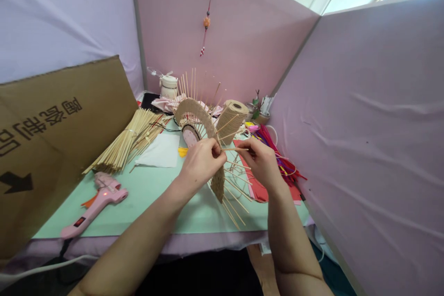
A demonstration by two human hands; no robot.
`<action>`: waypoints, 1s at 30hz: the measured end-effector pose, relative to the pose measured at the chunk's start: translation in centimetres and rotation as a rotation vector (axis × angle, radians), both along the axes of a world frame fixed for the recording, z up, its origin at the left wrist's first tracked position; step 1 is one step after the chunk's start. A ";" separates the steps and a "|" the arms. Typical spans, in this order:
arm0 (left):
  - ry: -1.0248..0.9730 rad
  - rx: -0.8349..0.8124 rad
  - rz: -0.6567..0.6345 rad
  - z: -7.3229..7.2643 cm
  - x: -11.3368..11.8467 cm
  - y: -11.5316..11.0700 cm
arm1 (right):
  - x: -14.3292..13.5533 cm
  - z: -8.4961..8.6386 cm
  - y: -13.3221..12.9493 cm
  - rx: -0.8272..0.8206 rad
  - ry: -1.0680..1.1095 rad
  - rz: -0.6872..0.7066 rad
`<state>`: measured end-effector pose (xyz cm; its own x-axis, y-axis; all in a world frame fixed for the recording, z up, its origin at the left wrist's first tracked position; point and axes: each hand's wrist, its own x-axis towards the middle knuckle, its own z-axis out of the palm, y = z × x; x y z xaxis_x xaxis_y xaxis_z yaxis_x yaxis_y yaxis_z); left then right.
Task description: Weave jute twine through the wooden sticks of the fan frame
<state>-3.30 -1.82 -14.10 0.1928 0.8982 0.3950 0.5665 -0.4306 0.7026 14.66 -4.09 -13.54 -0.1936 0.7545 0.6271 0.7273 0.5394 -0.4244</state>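
A round frame of thin wooden sticks with a woven brown twine band [218,185] is held up on edge over the table. My left hand [204,159] is closed on the edge of this band, thumb and fingers pinched together. On the right side, my right hand [258,157] pinches near the outer end of one wooden stick [229,149]. I cannot tell whether twine is also between those fingers. A pink and white disc [190,136] shows at the frame's centre. Behind the frame stands a big spool of twine [231,122]. Loose twine hangs below the right hand.
A pink glue gun [97,203] with a small lit light lies at the left, near a bundle of sticks [120,143] and a white cloth [159,150]. A cardboard box [62,134] borders the left. Red and purple pipe cleaners [282,157] lie right. A white jar [169,87] stands behind.
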 end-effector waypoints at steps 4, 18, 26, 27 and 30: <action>-0.002 -0.020 -0.010 0.1 0.0 -0.1 | 1.0 1.8 -2.3 0.144 -0.303 -0.038; 0.014 -0.029 -0.037 0.1 -0.2 -0.2 | -2.1 5.1 -5.5 0.459 -0.591 0.101; 0.003 -0.018 -0.053 -0.1 -0.3 -0.1 | -1.2 5.9 -3.4 0.261 -0.242 0.100; 0.004 -0.018 -0.054 -0.1 -0.3 0.0 | -0.9 6.1 -3.1 0.168 -0.154 0.131; 0.007 -0.022 -0.055 -0.1 -0.4 -0.1 | 0.3 6.2 -1.7 -0.138 0.115 0.212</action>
<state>-3.68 -1.88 -14.16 0.2450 0.8947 0.3735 0.5468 -0.4456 0.7088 14.98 -5.77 -7.35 -0.2897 0.7846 0.5481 0.5474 0.6056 -0.5776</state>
